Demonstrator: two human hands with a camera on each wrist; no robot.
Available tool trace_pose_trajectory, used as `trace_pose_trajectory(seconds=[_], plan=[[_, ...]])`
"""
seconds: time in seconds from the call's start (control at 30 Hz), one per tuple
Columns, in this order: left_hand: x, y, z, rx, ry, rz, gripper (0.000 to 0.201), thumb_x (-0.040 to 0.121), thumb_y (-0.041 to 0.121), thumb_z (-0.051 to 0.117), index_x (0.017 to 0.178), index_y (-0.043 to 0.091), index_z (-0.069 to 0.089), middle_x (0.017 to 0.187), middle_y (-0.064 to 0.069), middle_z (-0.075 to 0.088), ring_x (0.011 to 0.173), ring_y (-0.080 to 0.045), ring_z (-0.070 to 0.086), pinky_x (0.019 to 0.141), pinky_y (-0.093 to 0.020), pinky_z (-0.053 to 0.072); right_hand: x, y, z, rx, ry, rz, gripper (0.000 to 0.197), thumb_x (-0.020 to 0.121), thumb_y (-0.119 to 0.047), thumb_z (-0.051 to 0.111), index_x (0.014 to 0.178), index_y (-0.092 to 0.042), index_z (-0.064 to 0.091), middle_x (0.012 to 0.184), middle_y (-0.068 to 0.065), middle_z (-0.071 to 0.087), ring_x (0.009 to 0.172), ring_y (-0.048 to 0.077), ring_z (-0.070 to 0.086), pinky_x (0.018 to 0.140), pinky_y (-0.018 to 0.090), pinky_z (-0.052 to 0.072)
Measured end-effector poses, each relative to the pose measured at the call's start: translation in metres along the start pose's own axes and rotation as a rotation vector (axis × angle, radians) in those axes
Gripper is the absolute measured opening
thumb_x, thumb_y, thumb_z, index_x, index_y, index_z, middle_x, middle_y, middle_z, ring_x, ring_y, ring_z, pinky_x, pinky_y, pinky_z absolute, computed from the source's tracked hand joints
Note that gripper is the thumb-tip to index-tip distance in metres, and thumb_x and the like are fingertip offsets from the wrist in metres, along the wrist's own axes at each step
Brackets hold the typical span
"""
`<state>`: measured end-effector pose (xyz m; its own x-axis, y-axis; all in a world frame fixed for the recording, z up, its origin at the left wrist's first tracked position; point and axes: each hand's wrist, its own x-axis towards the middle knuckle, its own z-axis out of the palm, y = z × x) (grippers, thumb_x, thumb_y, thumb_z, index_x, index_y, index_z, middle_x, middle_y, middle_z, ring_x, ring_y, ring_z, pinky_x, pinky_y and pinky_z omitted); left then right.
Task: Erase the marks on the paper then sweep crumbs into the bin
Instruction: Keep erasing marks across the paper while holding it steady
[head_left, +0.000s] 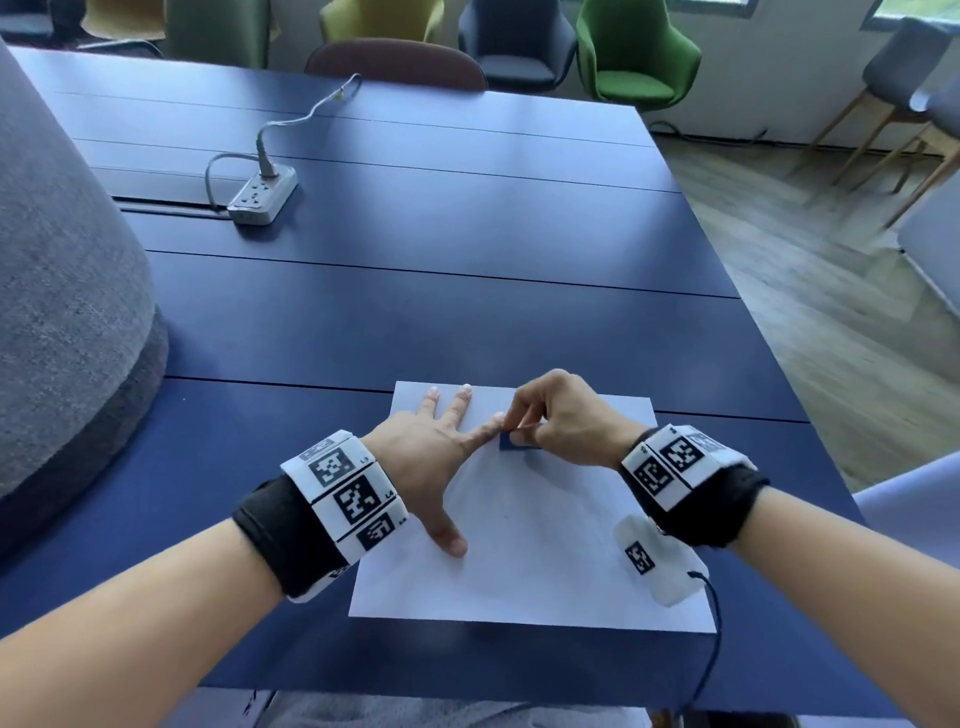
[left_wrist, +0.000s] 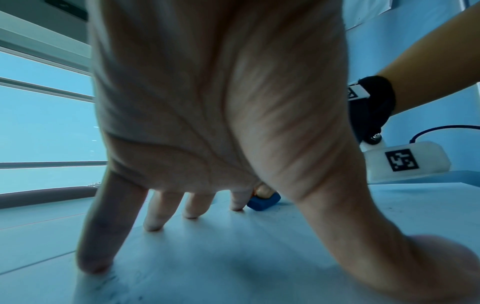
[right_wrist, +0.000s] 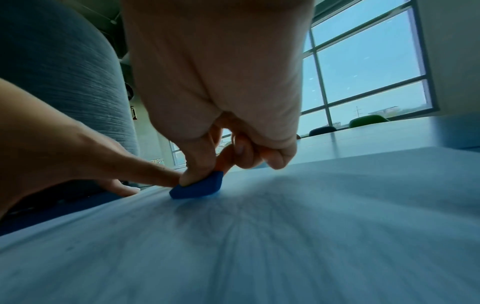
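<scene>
A white sheet of paper lies on the blue table near its front edge, with faint grey marks at its middle. My left hand lies flat on the paper's left part, fingers spread and straight. My right hand pinches a small blue eraser between thumb and fingers and holds it down on the paper's upper middle, right beside my left index fingertip. The right wrist view shows the eraser tilted on the sheet under my thumb. In the left wrist view the eraser shows behind my fingers. No bin is in view.
A white power strip with its cable lies at the table's far left. A large grey upholstered form stands at the left edge. Chairs line the far side, and wooden floor lies to the right.
</scene>
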<state>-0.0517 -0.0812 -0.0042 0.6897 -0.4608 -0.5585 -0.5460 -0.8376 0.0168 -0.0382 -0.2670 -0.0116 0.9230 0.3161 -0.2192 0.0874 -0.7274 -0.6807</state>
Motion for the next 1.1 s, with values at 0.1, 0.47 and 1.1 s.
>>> trace_pose_trajectory(seconds=[0.1, 0.47, 1.1], plan=[[0.000, 0.001, 0.000, 0.008, -0.002, -0.001, 0.141, 0.057, 0.064, 0.082, 0.150, 0.040, -0.021, 0.160, -0.009, -0.024, 0.148, -0.036, -0.011, 0.111, -0.043, 0.030, -0.012, 0.006, 0.003, -0.016, -0.114, -0.014, 0.019, 0.078, 0.001, 0.067, 0.081, -0.015, 0.076, 0.074, 0.002, 0.072, 0.054, -0.001, 0.054, 0.053, 0.009, 0.039], [0.000, 0.000, 0.000, -0.014, -0.001, -0.006, 0.141, 0.057, 0.063, 0.083, 0.150, 0.039, -0.020, 0.159, -0.008, -0.025, 0.148, -0.035, -0.013, 0.112, -0.044, 0.030, -0.024, 0.010, 0.004, -0.083, -0.195, -0.049, 0.019, 0.076, -0.007, 0.072, 0.075, -0.026, 0.074, 0.077, -0.001, 0.071, 0.072, 0.012, 0.064, 0.069, 0.026, 0.053], [0.000, 0.000, 0.002, -0.013, 0.030, -0.015, 0.141, 0.055, 0.064, 0.083, 0.151, 0.040, -0.017, 0.160, -0.008, -0.022, 0.148, -0.035, -0.010, 0.109, -0.042, 0.033, -0.037, 0.011, -0.006, -0.134, -0.279, 0.003, 0.028, 0.076, -0.004, 0.070, 0.068, -0.031, 0.070, 0.075, -0.002, 0.071, 0.066, 0.008, 0.061, 0.067, 0.025, 0.051]])
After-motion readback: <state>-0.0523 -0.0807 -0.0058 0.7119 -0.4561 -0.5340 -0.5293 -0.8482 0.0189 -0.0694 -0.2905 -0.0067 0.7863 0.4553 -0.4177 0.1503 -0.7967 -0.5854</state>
